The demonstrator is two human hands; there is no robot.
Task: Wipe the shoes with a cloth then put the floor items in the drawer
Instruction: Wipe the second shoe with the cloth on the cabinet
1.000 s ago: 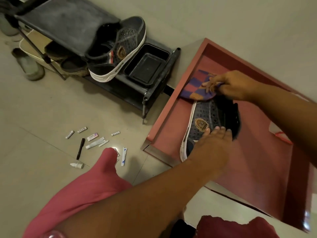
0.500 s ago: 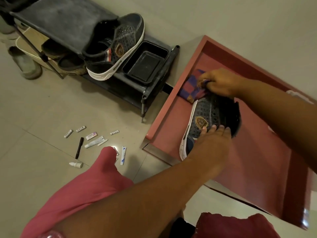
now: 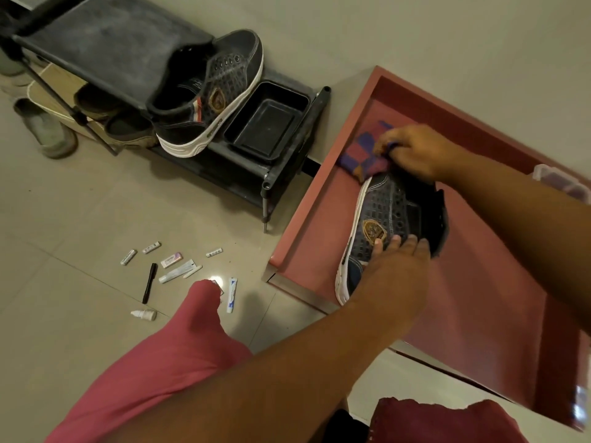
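Red-brown drawer sits pulled open at right, head view. A dark mesh shoe with a white sole lies on its side inside the drawer, toe toward the far end. Left hand rests on the shoe's heel half, fingers straight and flat against the upper beside the gold badge, not curled around anything. Right hand is bunched around a purple-and-orange checked cloth, pinching it against the shoe's toe; cloth touches both toe and drawer floor. Second matching shoe stands tilted on the black rack at far left, next to a black tray. More footwear on the rack's lower tier and the floor left of it. Floor items near left, on the tiles, well apart from the drawer: black pen, small white dropper bottle, blue-white tube, several small white tubes and packets. Pink-clad knee near centre, partly covering one item.
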